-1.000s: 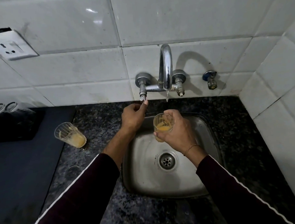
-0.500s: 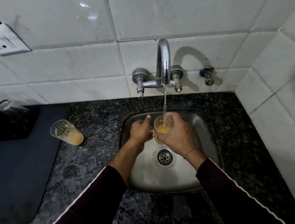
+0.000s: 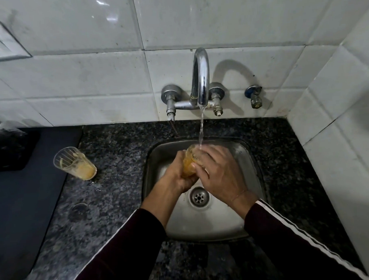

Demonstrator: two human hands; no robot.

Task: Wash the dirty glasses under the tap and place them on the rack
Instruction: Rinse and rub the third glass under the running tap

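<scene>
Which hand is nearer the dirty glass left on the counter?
Left. The left hand is over the sink, on the side toward the glass on the counter; the right hand is farther right.

Single head-worn wide-angle view, looking forward and steeply down from close above the sink (image 3: 254,200), facing the tiled wall (image 3: 92,80) and tap (image 3: 201,79) at the far side. Forearms enter from the near edge; counter (image 3: 116,147) runs off left, corner wall right.
</scene>
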